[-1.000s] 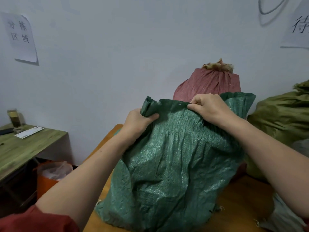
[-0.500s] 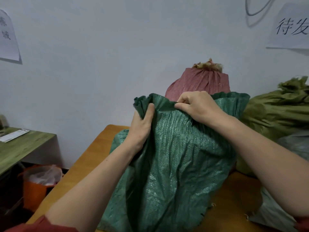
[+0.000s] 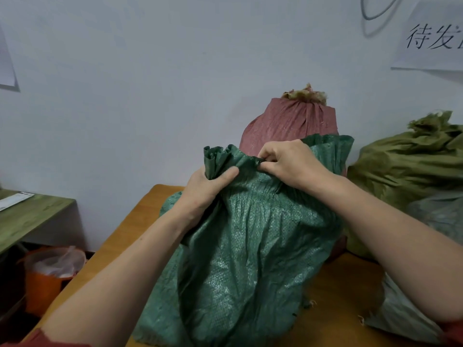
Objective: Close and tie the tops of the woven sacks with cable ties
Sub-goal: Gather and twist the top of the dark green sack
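Bunching the green woven sack point(image 3: 250, 246) shut, centre frame on the tabletop point(image 3: 140, 221): left hand point(image 3: 208, 189) clamped round a fuller gather than a second ago, right hand point(image 3: 293, 162) pinching pleats just beside; tying likely near.

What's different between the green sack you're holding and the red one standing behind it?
The green sack is in front, the red sack behind it. The red sack's top is gathered shut with a frayed tuft; the green sack's top is only partly bunched, its right side spread wide. The left hand and right hand grip the green sack; no hand touches the red sack. Both are woven and stand on the table.
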